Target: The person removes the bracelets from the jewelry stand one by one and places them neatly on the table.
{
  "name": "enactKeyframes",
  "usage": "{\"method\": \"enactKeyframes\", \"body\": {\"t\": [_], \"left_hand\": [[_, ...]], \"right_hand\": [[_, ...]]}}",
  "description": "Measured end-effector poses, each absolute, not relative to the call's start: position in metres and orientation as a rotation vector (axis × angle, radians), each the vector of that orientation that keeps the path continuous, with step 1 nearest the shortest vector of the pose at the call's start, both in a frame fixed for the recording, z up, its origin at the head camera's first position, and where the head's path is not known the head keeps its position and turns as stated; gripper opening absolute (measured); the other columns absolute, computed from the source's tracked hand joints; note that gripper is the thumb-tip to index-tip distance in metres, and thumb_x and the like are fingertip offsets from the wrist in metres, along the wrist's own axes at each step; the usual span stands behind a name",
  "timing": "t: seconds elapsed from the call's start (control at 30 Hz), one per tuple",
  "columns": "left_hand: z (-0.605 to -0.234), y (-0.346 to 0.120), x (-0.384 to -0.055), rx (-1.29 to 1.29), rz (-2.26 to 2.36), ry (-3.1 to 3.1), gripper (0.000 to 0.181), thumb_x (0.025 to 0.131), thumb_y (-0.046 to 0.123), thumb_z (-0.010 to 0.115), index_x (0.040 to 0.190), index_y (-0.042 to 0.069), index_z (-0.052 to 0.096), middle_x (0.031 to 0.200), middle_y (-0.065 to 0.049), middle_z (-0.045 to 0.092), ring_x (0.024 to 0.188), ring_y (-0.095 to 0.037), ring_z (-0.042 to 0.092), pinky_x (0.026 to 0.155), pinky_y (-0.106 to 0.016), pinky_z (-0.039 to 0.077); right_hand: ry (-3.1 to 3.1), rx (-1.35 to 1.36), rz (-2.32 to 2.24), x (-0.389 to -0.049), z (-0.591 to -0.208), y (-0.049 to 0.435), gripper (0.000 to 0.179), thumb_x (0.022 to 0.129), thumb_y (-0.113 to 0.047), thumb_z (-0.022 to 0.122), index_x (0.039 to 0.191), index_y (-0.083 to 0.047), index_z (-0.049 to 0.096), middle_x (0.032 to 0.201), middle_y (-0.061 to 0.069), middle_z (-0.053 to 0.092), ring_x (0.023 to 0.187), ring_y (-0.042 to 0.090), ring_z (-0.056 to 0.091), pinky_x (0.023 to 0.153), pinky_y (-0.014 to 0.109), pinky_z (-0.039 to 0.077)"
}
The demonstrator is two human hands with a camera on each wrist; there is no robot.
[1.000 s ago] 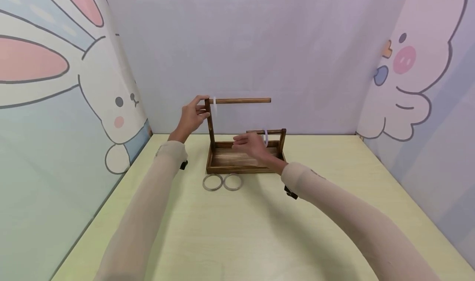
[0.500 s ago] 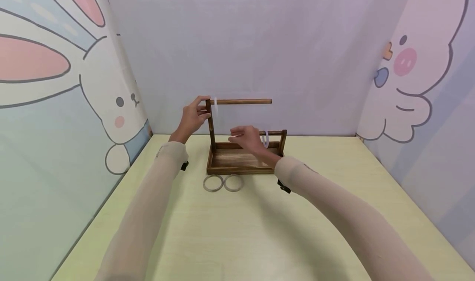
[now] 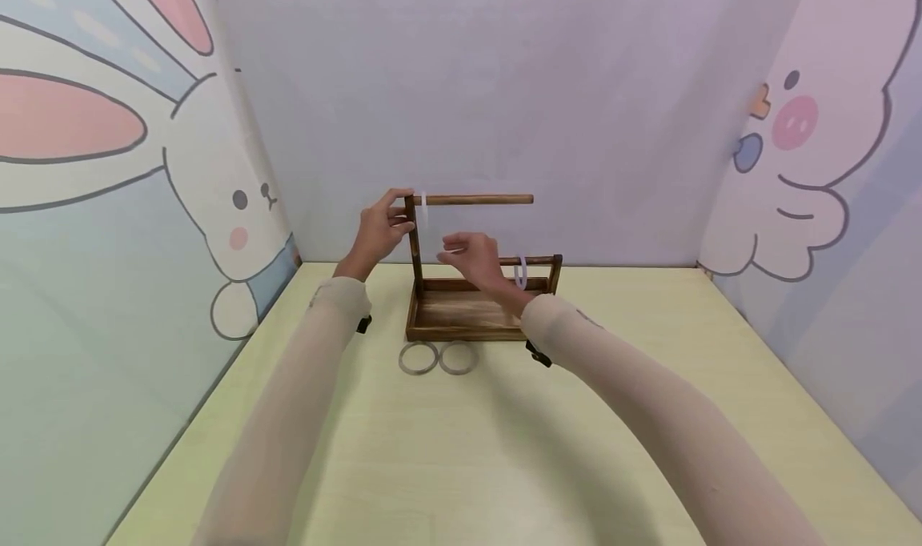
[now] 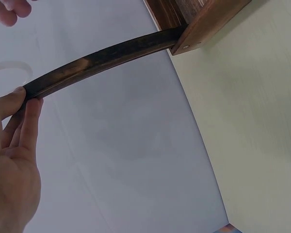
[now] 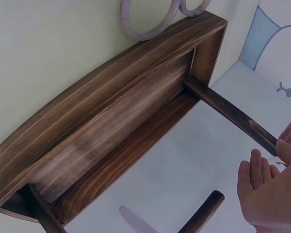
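A dark wooden two-bar rack (image 3: pixel 468 334) stands on the table. My left hand (image 3: pixel 378 230) grips the top of its tall post (image 4: pixel 106 56), thumb on one side and fingers on the other. A whitish ring (image 3: pixel 424 210) hangs on the upper bar (image 3: pixel 483 199), close to that post. My right hand (image 3: pixel 475 259) hovers below the upper bar, fingers extended and nothing seen in them. Behind its wrist, a pale lilac ring (image 3: pixel 522 274) hangs on the lower bar (image 3: pixel 540 259); whether a second hangs there is unclear.
Two bangle-like rings, a left one (image 3: pixel 418 372) and a right one (image 3: pixel 458 372), lie side by side on the table (image 3: pixel 432 450) before the rack's tray. A pale cloth wall (image 3: pixel 490 90) rises behind, with cartoon-printed walls on both sides.
My right hand has moved up and slightly left, from over the tray towards the tall post. My left hand keeps its grip on the post; the rings stay where they were.
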State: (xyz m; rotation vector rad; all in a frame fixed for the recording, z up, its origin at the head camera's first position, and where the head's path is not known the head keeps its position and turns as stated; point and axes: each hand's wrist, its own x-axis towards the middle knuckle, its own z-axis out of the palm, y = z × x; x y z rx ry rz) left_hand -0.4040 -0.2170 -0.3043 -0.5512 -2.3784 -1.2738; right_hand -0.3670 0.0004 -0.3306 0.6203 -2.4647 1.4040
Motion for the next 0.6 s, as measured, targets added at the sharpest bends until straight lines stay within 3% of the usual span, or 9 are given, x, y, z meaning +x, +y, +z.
{"method": "enactKeyframes", "body": {"t": [0.6], "left_hand": [[-0.307, -0.217, -0.408, -0.572, -1.253, -2.363, 0.06, 0.097, -0.005, 0.068, 0.148, 0.022, 0.054, 0.138, -0.024, 0.064, 0.122, -0.037, 0.067, 0.098, -0.046, 0.059]], "right_hand": [[-2.417, 0.63, 1.323, -0.378, -0.318, -0.018, 0.035, 0.097, -0.022, 0.078, 0.128, -0.006, 0.074, 0.119, 0.011, 0.076, 0.105, 0.022, 0.075, 0.09, 0.037, 0.062]]}}
